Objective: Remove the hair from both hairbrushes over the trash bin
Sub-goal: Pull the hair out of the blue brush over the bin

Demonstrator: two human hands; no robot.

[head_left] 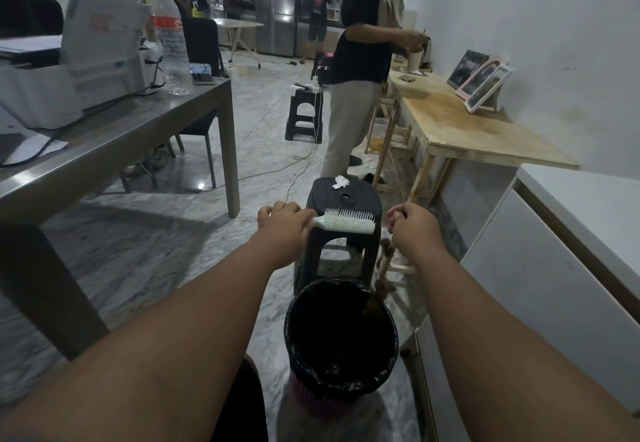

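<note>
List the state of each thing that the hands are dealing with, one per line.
Left hand: closed on the hairbrush handle.
Hairbrush: level, bristles up, looks clear of hair.
Right hand: closed, pinching a hanging strand of hair.
Hair: dangling over the bin's rim.
Trash bin: upright, open, lined with a black bag.
Stool: upright, crumpled tissue on top.
</note>
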